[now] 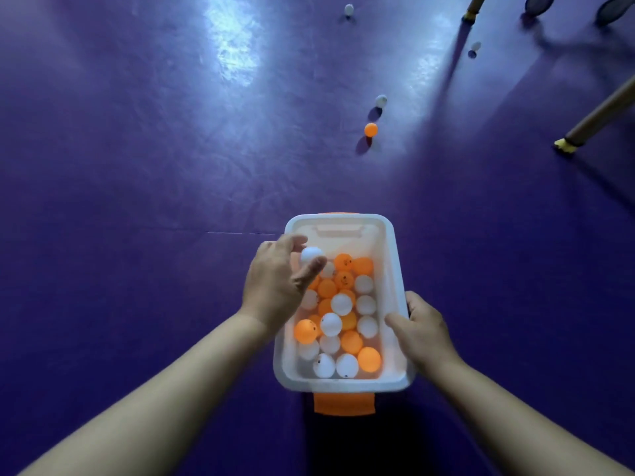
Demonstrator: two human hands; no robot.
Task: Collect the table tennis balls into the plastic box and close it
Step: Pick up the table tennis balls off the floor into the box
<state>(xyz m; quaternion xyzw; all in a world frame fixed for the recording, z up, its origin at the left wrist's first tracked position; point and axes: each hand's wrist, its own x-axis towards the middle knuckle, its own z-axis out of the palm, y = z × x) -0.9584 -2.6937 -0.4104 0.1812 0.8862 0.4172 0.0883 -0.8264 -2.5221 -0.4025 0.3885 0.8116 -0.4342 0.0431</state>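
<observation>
White translucent plastic box (395, 255) is gripped at its rim by the right hand (424, 324) — fingers curled, steadying the opening. The left hand (275, 286) pinches a white table tennis ball (310, 254) over the stored balls (340, 304), presumably for release; an orange ball (370, 129) lies well beyond the fingertips.

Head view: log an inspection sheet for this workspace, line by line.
Surface: purple floor, glare patches.
Job's things: plastic box open, no lid seen, holding mixed balls; loose on the floor: orange ball and three stray white balls.
Clutter: nothing seen.
Hands: left hand holds a white ball over the box; right hand grips its right rim.
Cables: nothing seen.
Surroundings: two legs with yellow feet; two dark objects, unclear.
</observation>
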